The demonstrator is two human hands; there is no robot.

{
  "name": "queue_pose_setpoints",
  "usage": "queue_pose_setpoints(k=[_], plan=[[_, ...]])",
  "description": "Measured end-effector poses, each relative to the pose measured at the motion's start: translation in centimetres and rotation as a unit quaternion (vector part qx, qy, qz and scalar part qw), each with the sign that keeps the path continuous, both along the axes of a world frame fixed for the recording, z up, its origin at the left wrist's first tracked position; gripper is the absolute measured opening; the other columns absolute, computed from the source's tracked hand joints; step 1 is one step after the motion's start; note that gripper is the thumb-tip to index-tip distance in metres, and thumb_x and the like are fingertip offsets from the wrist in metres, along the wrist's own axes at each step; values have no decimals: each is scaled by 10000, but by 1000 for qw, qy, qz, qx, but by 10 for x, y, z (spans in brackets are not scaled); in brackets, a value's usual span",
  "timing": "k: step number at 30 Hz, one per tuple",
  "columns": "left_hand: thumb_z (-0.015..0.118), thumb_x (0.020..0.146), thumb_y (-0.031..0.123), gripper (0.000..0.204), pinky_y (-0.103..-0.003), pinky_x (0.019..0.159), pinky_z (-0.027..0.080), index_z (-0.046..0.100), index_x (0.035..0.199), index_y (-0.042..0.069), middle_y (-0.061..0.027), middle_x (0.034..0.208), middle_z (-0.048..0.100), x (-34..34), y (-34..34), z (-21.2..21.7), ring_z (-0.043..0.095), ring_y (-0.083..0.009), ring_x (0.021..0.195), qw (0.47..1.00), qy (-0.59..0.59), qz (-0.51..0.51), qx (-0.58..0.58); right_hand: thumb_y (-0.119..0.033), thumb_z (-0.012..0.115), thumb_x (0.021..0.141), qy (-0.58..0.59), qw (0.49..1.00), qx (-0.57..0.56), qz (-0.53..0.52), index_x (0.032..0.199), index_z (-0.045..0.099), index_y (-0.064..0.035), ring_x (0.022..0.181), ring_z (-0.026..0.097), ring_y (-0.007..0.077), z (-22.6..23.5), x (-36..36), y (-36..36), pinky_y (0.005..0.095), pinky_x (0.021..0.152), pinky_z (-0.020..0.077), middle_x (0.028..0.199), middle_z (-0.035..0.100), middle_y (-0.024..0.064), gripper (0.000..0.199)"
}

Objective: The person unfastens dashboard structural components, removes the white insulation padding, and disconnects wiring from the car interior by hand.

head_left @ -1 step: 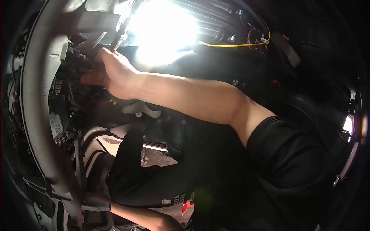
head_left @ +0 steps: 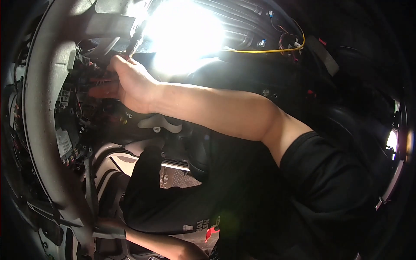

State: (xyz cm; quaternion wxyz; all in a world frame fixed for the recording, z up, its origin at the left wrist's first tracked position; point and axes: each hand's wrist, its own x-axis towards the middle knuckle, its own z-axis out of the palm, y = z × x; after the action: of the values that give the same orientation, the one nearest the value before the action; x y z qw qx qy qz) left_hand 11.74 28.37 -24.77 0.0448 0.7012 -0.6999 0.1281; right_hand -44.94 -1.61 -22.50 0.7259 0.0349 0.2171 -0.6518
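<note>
My right hand reaches up and left into the opened space behind a grey steering wheel. Its fingers are curled around the lower end of a wrapped wire harness that rises toward the light, and the thumb points left over dark wiring and connectors. The bare right forearm crosses the middle of the view from a black sleeve at the right. My left forearm lies along the lower edge beneath my black shirt. Only the back of my left hand shows, so its fingers are hidden.
A very bright work lamp glares at the top centre. A yellow cable runs to coloured connectors at the upper right. A grey connector box hangs by the wheel. A metal tread plate lies below, and dark trim fills the right.
</note>
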Motion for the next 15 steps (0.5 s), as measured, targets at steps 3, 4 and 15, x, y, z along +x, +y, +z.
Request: queue_pose_setpoints(k=[3, 4, 15], plan=[[661, 892, 253, 443, -417, 924, 482, 566, 1192, -60, -172, 1210, 618, -9, -27, -9, 606, -310, 1053, 1000, 6, -6, -17, -189, 422, 1001, 50, 998, 24, 17, 1250, 404, -63, 963, 681, 338, -17, 0, -18, 430, 825, 553, 1168, 614, 188, 280], [658, 898, 247, 433, -416, 923, 483, 568, 1190, -60, -172, 1208, 620, -14, -39, -14, 608, -309, 1050, 1000, 12, -9, -25, -192, 418, 1002, 89, 994, 58, 15, 1271, 371, -66, 976, 684, 349, -24, 0, -27, 441, 833, 550, 1181, 608, 218, 300], [612, 924, 104, 289, -395, 867, 506, 589, 1144, -82, -177, 1132, 661, -68, -132, 20, 650, -271, 953, 893, 353, 117, -251, -224, 482, 1036, 79, 993, -62, 60, 1253, 424, -43, 952, 639, 265, -7, -13, -43, 511, 867, 556, 1061, 601, 130, 288]])
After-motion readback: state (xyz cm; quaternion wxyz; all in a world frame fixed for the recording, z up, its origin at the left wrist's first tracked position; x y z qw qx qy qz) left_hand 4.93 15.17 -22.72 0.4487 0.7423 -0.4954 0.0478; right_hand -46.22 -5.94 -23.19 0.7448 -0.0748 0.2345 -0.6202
